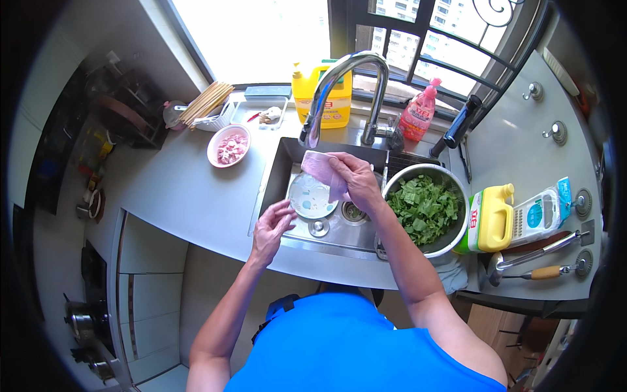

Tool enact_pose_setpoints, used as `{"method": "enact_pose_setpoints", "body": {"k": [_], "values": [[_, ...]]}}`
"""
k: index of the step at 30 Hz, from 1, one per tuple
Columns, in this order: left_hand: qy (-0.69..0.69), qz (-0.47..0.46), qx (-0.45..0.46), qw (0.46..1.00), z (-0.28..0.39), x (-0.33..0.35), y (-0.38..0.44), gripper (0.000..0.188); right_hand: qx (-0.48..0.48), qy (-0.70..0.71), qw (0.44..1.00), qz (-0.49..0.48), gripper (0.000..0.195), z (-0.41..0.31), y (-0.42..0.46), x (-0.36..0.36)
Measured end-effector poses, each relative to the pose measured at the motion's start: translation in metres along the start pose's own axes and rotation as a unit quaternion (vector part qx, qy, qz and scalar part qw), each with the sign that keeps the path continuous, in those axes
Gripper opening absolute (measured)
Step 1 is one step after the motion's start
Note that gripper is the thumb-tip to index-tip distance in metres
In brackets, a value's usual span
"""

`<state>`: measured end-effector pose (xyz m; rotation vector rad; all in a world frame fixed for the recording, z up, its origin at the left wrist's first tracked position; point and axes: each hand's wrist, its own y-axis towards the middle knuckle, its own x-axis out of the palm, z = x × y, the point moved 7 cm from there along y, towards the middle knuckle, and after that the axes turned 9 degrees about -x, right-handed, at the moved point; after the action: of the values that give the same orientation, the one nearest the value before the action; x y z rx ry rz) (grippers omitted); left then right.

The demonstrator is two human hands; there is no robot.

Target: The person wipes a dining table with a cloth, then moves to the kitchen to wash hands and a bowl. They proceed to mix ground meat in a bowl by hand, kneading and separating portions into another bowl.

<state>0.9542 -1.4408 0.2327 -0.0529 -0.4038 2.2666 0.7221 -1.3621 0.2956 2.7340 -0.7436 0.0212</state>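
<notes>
Above the sink basin [279,171], my right hand [360,179] grips a limp pink cloth [321,169], which hangs over the far part of a plate. That white plate [313,198] has a pale blue pattern and lies in the basin. My left hand [272,228] is at the basin's near left edge with fingers apart and nothing in them; its fingertips come close to the plate's rim. Beside the plate are a round metal stopper [319,227] and the drain [352,211]. A curved chrome faucet [343,63] arches over the basin.
A metal colander [458,230] of chopped leafy greens [423,208] stands right of the basin. To the left are a bowl [211,156] of cut raw meat [231,148] and chopsticks [208,100] in a basket. Behind stand a yellow jug [323,93] and a pink bottle [419,112].
</notes>
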Motion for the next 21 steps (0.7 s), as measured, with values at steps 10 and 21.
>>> {"method": "enact_pose_setpoints", "body": {"k": [10,21], "values": [[0.141,-0.03,0.086,0.986,0.077,0.046,0.062,0.017,-0.051,-0.03,0.998,-0.025,0.022,-0.021,-0.007,0.004],[0.26,-0.067,0.229,0.936,0.159,0.109,0.074,0.028,-0.063,-0.092,0.993,-0.05,0.028,-0.063,-0.008,-0.027]]}}
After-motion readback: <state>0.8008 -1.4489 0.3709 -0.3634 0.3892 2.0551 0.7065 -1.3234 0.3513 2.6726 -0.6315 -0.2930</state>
